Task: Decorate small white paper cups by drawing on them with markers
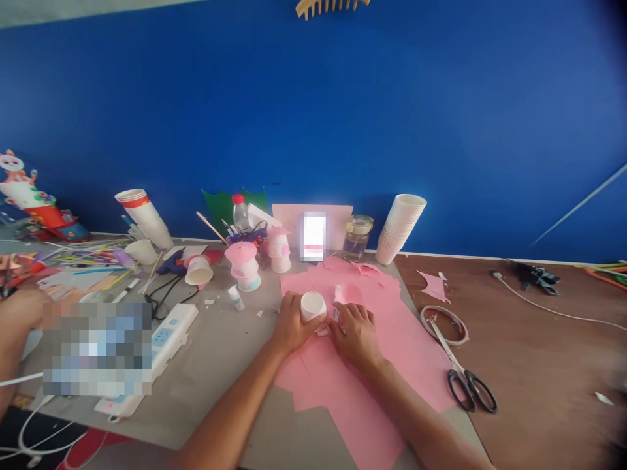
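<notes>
My left hand [292,324] is wrapped round a white paper cup [313,305], its round white end facing up. Close on the right, my right hand [356,331] is low over the pink paper [392,365] with its fingers bent and close together. What lies under those fingers is hidden; a small white piece shows by the thumb. Just beyond the fingertips is a curved pink paper piece [349,293]. Two cups with pink paper tops, a near one [243,266] and a far one [279,250], stand to the left.
Black-handled scissors [460,369] rest across a tape roll [443,325] at right. Stacked paper cups [399,228] lean at the back beside a glass jar [357,236]. A lit phone [313,236] stands upright. At left are a glue bottle [236,298], a power strip [164,346] and another person's arm [19,320].
</notes>
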The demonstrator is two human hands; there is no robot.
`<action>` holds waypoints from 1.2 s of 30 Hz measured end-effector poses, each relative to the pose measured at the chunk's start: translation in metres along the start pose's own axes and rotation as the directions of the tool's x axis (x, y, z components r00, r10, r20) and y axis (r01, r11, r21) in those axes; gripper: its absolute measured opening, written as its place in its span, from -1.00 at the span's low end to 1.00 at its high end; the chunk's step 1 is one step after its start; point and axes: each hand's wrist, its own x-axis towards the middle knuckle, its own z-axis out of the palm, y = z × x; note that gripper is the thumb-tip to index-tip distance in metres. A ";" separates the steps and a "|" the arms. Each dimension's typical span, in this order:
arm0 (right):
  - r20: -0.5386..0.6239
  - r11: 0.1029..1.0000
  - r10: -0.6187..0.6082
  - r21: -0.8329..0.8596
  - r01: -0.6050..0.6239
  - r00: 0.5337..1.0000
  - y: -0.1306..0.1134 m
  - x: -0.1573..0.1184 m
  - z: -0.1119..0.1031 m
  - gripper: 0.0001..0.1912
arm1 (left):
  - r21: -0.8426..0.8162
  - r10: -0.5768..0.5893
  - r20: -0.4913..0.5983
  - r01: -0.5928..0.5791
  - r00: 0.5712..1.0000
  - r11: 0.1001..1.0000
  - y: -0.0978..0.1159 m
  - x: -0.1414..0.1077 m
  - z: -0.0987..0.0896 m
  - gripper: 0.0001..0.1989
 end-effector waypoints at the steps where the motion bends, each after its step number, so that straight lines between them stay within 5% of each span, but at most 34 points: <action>1: -0.020 1.000 0.011 0.018 -0.011 1.000 0.003 -0.001 0.000 -0.67 | -0.004 -0.008 -0.001 0.008 1.000 1.000 0.001 0.001 0.000 -0.67; 14: 0.005 0.992 -0.052 0.115 0.051 0.999 -0.007 -0.010 -0.002 -0.77 | -0.024 0.014 -0.023 -0.015 1.000 1.000 -0.004 0.002 0.001 -0.67; 26: -0.165 0.971 -0.036 0.229 0.074 0.986 -0.001 -0.010 0.003 -0.74 | -0.034 0.045 0.036 -0.044 0.998 0.998 0.000 0.001 -0.003 -0.59; 36: -0.104 0.983 0.005 0.183 0.015 0.995 0.003 -0.008 0.006 -0.78 | -0.014 0.081 0.070 -0.081 0.994 0.997 -0.005 0.001 0.001 -0.54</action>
